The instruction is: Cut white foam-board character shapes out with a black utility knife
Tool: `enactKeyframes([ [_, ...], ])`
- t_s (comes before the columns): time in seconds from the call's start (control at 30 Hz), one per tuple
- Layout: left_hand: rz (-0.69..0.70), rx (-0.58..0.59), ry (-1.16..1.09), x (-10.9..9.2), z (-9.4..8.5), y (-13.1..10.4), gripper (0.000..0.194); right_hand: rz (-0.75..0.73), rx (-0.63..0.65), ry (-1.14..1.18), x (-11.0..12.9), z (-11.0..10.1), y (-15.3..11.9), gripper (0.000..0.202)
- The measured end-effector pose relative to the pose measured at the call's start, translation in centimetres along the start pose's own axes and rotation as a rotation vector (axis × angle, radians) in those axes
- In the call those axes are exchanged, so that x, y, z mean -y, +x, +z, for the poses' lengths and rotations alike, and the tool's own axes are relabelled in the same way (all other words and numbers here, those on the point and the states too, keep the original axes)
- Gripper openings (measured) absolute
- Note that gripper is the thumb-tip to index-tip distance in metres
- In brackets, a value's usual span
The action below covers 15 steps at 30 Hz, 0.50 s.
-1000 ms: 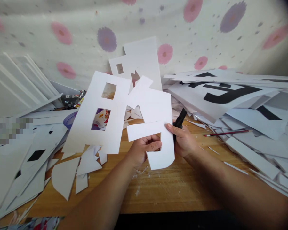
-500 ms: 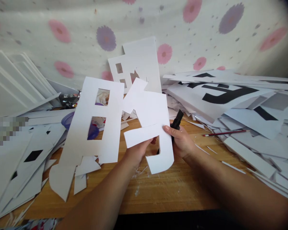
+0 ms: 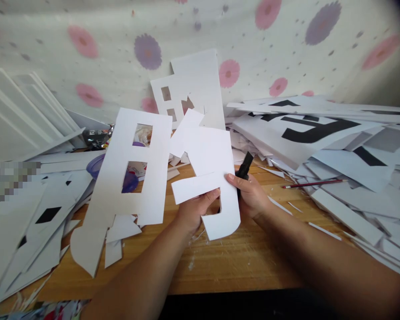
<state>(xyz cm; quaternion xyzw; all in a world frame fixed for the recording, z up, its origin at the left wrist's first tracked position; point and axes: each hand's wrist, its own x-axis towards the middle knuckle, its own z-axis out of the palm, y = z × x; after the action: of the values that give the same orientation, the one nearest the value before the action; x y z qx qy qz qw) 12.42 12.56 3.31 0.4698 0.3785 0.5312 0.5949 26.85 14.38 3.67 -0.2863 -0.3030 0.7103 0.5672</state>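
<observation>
Left hand [image 3: 194,212] grips white cutout [image 3: 213,149] at its notch, above the near middle of the wood table [image 3: 240,266]; right hand [image 3: 254,196] pinches its right edge and holds a black tool [image 3: 245,166]. Windowed panel [image 3: 157,169] sits just left, can't tell if joined, purple bowl [image 3: 94,167] partly behind. Notched sheet [image 3: 202,84] stands far, by the flowered curtain [image 3: 115,53]; piled sheets [image 3: 346,200] right, pencil [image 3: 313,183] partly on them.

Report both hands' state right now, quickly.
Left hand: closed, holding the white board cutout.
Right hand: closed, holding the black tool, thumb on the cutout's edge.
</observation>
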Motion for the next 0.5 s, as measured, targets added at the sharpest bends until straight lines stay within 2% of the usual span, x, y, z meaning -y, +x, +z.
enactKeyframes([
  [0.2, 0.017, -0.007, 0.030, -0.4, -0.2, 0.2, 0.027, 0.011, -0.031, -0.007, 0.2, -0.1, 0.0, 0.029],
  [0.3, -0.081, 0.073, 0.067, -1.1, -0.4, 0.1, 0.027, 0.017, -0.030, -0.035, 0.3, -0.5, 0.2, 0.028],
  [0.43, -0.199, 0.192, 0.086, -1.9, -0.6, 0.0, 0.041, -0.027, -0.058, -0.030, 0.4, -0.8, 0.4, 0.027],
  [0.5, -0.239, 0.225, 0.086, -2.1, -0.6, 0.0, 0.039, -0.030, -0.071, -0.031, 0.4, -0.8, 0.4, 0.026],
])
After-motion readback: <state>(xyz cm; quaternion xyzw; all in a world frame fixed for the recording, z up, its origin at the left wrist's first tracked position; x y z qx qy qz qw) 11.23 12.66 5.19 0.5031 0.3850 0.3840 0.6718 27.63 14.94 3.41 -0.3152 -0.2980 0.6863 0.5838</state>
